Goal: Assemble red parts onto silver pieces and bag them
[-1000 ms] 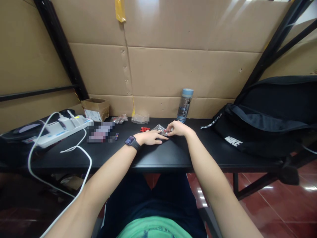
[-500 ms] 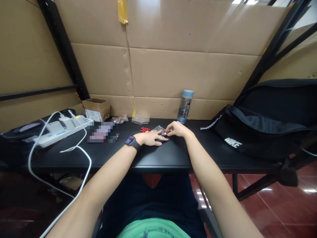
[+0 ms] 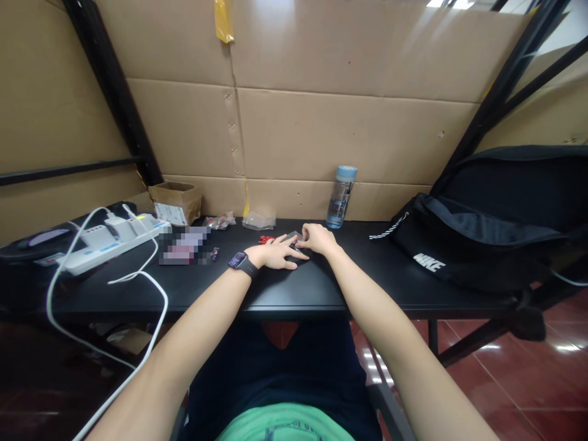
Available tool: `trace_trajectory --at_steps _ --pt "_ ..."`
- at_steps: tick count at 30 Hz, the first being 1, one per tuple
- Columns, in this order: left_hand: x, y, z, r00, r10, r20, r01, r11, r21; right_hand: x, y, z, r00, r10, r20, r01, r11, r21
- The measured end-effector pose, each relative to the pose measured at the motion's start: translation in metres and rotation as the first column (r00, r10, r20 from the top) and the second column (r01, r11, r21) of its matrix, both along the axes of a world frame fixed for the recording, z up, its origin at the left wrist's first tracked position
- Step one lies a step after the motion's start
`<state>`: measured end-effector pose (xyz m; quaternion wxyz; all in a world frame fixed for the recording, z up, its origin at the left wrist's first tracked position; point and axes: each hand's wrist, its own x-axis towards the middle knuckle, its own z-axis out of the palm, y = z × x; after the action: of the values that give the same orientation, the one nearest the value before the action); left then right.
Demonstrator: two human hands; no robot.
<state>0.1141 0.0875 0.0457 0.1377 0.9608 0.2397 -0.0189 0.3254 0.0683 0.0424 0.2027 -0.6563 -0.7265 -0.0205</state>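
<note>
My left hand (image 3: pixel 275 255), with a dark watch (image 3: pixel 239 261) on the wrist, lies palm down on the black table with its fingers spread. Under and beyond its fingertips is a small clear plastic bag (image 3: pixel 293 235), partly covered. My right hand (image 3: pixel 320 238) is closed in a pinch at the bag's right side, close to the left fingers. What sits between the right fingertips is too small and hidden to name. Just past the left hand lie small red pieces (image 3: pixel 264 239).
A water bottle (image 3: pixel 340 199) stands behind my right hand. Plastic bags (image 3: pixel 258 220), an open cardboard box (image 3: pixel 177 202), a pixelated item (image 3: pixel 186 246) and a white power strip (image 3: pixel 114 242) with cables are to the left. A black backpack (image 3: pixel 473 239) fills the right side.
My right hand has shifted left, closer to my left hand, and covers more of the bag's right side. My left hand stays spread on the table. The view has turned slightly.
</note>
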Motion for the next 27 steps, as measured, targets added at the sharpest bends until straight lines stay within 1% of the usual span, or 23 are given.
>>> trace_trajectory --at_steps 3,5,8,12,17,19,20,22,24,26,27 --pt "-0.001 0.0 0.0 0.998 0.056 -0.001 -0.056 0.998 -0.016 0.008 0.001 0.001 0.993 0.098 -0.064 -0.101 0.994 -0.046" --pt "-0.001 0.001 -0.001 0.998 0.068 -0.001 -0.068 0.997 -0.025 0.014 0.002 0.001 0.988 0.13 -0.088 -0.133 0.991 -0.027" --pt "-0.001 0.003 -0.003 0.998 0.059 0.0 -0.059 0.998 -0.039 0.015 0.002 -0.001 0.992 0.112 -0.056 -0.111 0.994 0.019" --pt "-0.001 0.004 -0.003 0.999 0.04 0.017 -0.039 0.999 -0.038 0.005 0.004 -0.004 0.997 0.068 0.022 -0.069 0.995 0.065" --pt "-0.001 -0.002 0.003 0.997 0.073 -0.025 -0.074 0.997 -0.035 -0.005 0.009 -0.007 0.999 -0.029 0.037 0.027 0.997 0.07" --pt "-0.003 -0.004 0.007 0.996 0.085 -0.039 -0.086 0.996 -0.029 -0.002 0.009 -0.005 1.0 -0.008 0.009 0.008 0.999 0.05" --pt "-0.004 -0.003 0.009 0.996 0.083 -0.034 -0.084 0.996 -0.018 0.002 0.008 -0.003 0.999 0.034 -0.017 -0.034 0.999 0.032" --pt "-0.007 -0.001 0.012 0.998 0.057 0.018 -0.058 0.998 0.017 0.011 0.005 0.001 0.981 0.169 -0.099 -0.17 0.985 -0.004" --pt "-0.01 0.004 0.014 0.991 -0.007 0.135 0.001 0.999 0.05 0.022 0.0 0.007 0.938 0.284 -0.199 -0.292 0.956 -0.012" --pt "-0.012 0.01 0.014 0.955 -0.073 0.288 0.061 0.997 0.052 0.032 -0.004 0.011 0.916 0.305 -0.259 -0.315 0.949 0.002" --pt "-0.012 0.012 0.013 0.931 -0.077 0.358 0.065 0.997 0.046 0.036 -0.005 0.012 0.92 0.291 -0.265 -0.301 0.954 0.002"
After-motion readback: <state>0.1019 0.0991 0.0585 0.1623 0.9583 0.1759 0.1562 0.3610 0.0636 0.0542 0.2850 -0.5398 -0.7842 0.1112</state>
